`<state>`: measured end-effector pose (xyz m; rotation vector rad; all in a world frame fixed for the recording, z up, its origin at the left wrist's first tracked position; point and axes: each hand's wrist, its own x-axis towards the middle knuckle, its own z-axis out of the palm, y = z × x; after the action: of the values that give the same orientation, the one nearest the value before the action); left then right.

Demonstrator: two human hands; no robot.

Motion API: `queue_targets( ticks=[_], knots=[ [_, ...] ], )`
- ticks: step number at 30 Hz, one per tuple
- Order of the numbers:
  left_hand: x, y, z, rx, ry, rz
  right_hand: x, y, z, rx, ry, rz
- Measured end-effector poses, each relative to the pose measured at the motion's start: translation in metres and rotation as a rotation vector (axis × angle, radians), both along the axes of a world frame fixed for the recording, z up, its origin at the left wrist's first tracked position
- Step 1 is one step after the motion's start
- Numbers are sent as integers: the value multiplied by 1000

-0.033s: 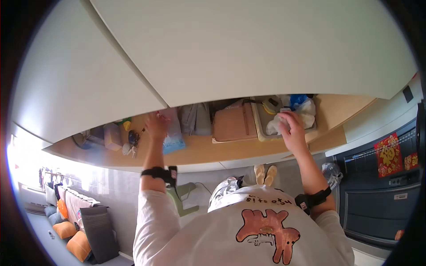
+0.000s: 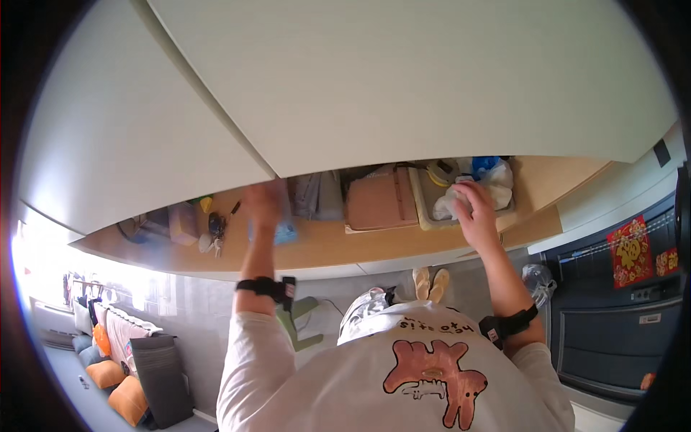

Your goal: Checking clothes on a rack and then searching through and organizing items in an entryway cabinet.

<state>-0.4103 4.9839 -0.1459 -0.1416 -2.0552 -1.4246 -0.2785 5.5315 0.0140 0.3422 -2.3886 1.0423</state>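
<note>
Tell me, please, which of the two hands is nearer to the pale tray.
The right hand, which is at the pale tray with the white plastic bag. The left hand, blurred, is farther left, by the blue packet.

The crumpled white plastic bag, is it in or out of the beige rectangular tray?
In: the white bag lies within the tray, behind its front rim.

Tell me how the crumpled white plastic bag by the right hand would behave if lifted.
The white plastic bag is probably floppy, given its creases and folds. Its thin, smooth-looking film suggests it may slip a little. Its slumped shape makes rolling unlikely.
</note>
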Motion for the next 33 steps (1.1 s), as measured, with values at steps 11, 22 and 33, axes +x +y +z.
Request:
queue_targets(
  ticks=[11, 22, 33],
  knots=[
    [19, 246, 56, -1174, -222, 85, 7, 12, -11, 222, 38, -151],
    [37, 209, 61, -1087, -453, 157, 8, 10, -5, 261, 55, -174],
    [-5, 202, 55, -1109, -295, -191, 11, 8, -4, 267, 70, -161]
  ],
)
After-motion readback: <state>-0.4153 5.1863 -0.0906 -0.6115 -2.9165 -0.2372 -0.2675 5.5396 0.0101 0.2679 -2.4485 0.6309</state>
